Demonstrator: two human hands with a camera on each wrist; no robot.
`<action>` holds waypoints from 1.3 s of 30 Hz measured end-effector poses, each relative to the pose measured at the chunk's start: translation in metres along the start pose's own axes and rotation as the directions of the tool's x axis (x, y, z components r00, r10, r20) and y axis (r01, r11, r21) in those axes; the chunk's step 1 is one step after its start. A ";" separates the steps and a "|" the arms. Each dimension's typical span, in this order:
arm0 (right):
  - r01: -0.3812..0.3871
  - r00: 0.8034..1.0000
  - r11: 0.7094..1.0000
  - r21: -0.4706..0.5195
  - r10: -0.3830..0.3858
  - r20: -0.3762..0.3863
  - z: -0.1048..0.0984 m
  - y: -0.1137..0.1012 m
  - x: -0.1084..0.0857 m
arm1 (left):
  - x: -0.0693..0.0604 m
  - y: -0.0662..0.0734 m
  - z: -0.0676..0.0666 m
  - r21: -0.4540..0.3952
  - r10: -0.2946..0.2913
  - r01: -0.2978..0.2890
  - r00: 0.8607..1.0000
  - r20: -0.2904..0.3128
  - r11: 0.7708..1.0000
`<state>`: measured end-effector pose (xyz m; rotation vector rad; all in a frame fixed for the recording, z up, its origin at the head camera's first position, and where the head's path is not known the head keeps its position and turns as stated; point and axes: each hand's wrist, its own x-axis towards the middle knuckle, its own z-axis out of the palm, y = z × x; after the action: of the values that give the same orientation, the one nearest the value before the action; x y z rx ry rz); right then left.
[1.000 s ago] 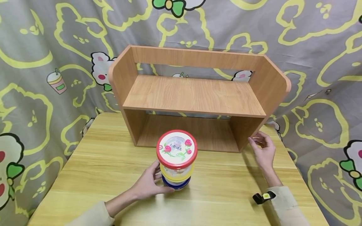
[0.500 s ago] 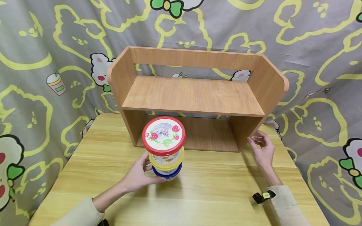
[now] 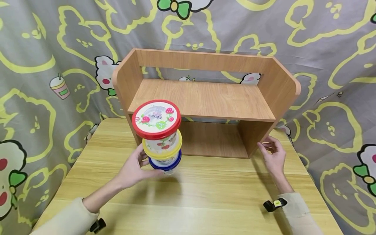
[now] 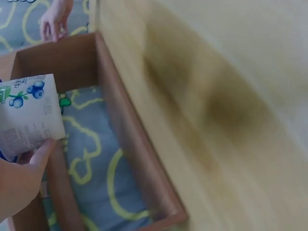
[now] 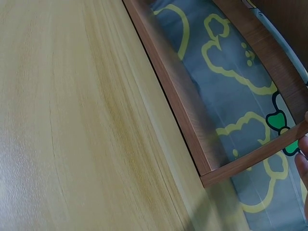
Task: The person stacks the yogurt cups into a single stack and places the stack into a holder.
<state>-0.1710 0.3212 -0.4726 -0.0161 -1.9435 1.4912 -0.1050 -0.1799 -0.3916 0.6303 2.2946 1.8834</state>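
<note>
My left hand [image 3: 133,168] holds a stack of three lidded tubs from its left side, gripping low near the bottom one. On top is a red-lidded tub [image 3: 157,119] with strawberries on it, then a yellow-lidded tub [image 3: 161,145], then a blue-lidded tub [image 3: 166,163]. The stack hangs above the table, tilted a little. In the left wrist view the bottom tub's white wall [image 4: 33,113] shows blueberries. My right hand [image 3: 273,158] pinches the front edge of the right side panel of a wooden desktop shelf [image 3: 202,101]; its fingers are partly hidden.
The shelf stands at the back of the wood-grain table [image 3: 205,192], with an upper board [image 3: 217,98] and a lower compartment [image 3: 211,138]. The stack covers the compartment's left front in the head view. A patterned grey curtain [image 3: 79,65] hangs behind.
My left hand has raised the stack of tubs off the table and carried it left and toward the shelf. The right hand has stayed at the side panel.
</note>
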 end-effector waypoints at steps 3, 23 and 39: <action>0.001 1.000 1.000 0.006 -0.001 0.003 0.001 -0.002 0.000 | 0.003 0.010 -0.009 0.040 -0.001 0.001 1.000 -0.020 0.999; 0.008 1.000 1.000 0.003 -0.008 0.008 0.001 0.002 0.001 | 0.023 0.061 -0.039 0.135 0.016 -0.010 0.999 -0.044 0.991; -0.015 1.000 1.000 0.014 0.015 -0.003 0.001 0.003 0.000 | 0.056 0.093 -0.035 0.076 0.058 -0.060 0.998 0.026 0.995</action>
<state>-0.1723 0.3217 -0.4749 -0.0268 -1.9350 1.5132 -0.1448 -0.1767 -0.2849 0.7339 2.3683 1.8090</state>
